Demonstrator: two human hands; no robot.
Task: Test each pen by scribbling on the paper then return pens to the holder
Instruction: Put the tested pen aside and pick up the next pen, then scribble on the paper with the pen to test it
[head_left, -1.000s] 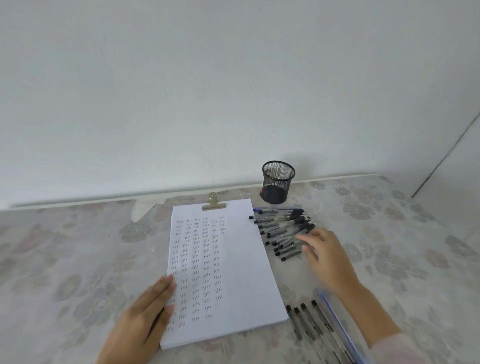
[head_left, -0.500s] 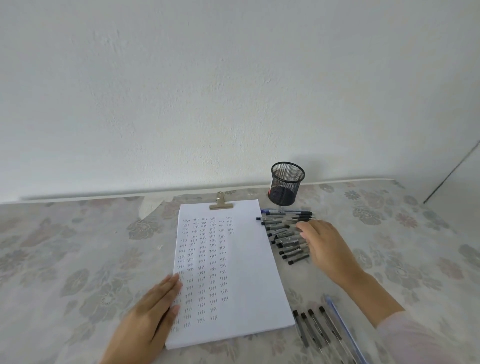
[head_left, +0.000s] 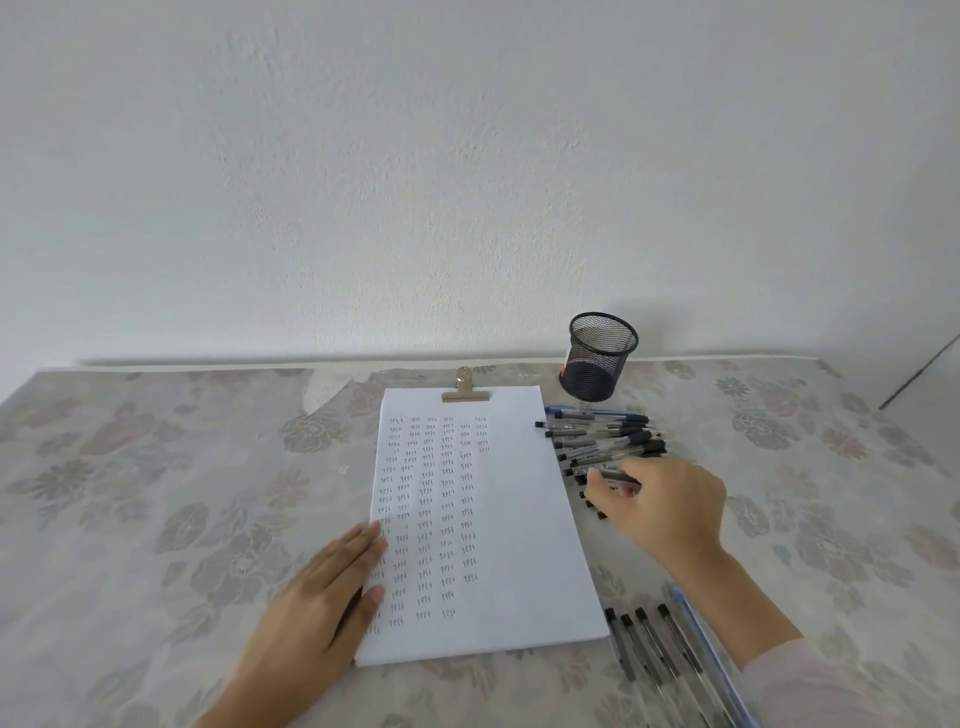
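Floral table (head_left: 156, 467); left hand (head_left: 317, 597) flat on paper (head_left: 519, 519); right hand (head_left: 670, 509), fingers curled, pinches a half-hidden pen (head_left: 610, 474).

Home desk; floral tablecloth (head_left: 156, 467), plain white wall (head_left: 467, 182)

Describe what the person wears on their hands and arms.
The left hand and right hand are bare: no gloves, rings or watch visible. A pale pinkish sleeve ends partway up the right forearm; no sleeve shows on the left.
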